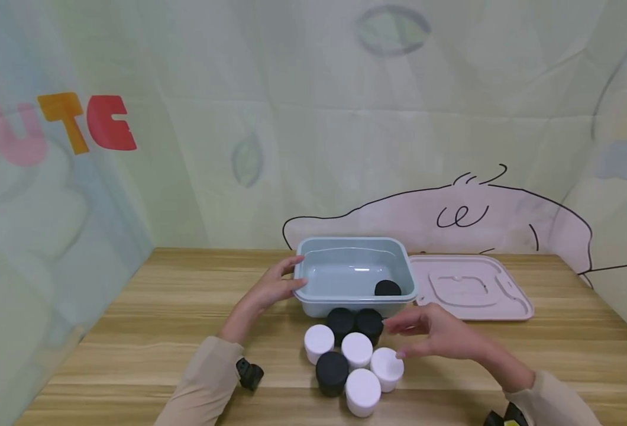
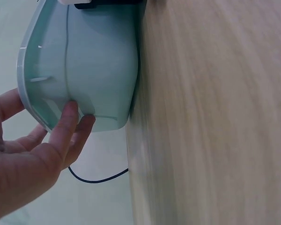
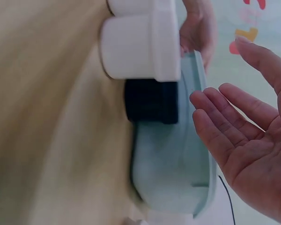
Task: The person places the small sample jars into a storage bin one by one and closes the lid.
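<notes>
A light blue plastic box (image 1: 356,306) stands on the wooden table with one black-lidded jar (image 1: 387,288) inside it. My left hand (image 1: 272,288) grips the box's left end, thumb over the rim and fingers against the outer wall (image 2: 100,70). In front of the box several white jars (image 1: 363,390) and black jars (image 1: 332,373) stand upright in a close cluster. My right hand (image 1: 438,334) is at the cluster's right side, with fingers spread and nothing held. Its fingertips are close by a black jar (image 1: 369,325), its thumb by a white jar (image 1: 387,368).
A pale pink lid (image 1: 468,290) lies flat on the table, right of the box. Behind the table hangs a printed cloth (image 1: 271,148). The wooden tabletop (image 1: 148,331) extends to the left of the box.
</notes>
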`<action>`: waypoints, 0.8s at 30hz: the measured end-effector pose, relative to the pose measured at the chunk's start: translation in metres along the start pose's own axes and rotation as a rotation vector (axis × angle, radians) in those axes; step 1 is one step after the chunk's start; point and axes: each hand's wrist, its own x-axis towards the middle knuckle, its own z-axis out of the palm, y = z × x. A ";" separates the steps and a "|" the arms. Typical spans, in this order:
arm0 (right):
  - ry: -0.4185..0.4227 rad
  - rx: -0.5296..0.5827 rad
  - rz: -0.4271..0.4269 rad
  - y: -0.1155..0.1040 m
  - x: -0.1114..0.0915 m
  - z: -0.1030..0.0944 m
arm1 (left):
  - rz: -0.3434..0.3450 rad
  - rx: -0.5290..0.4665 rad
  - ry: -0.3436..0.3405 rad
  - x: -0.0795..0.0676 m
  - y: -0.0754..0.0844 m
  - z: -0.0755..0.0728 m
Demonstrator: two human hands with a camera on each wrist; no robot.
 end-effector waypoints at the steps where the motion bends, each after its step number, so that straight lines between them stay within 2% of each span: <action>1: -0.008 0.009 0.004 0.001 -0.001 0.002 | 0.001 0.001 0.001 0.000 0.000 0.000; 9: -0.032 0.061 -0.029 0.012 -0.005 0.017 | 0.005 -0.011 0.000 0.000 0.000 0.000; 15: -0.034 0.036 -0.049 0.017 -0.005 0.024 | -0.001 -0.008 0.004 0.000 0.000 0.000; 24: -0.022 -0.036 0.016 0.015 -0.007 0.028 | -0.015 -0.004 0.013 0.000 0.001 0.000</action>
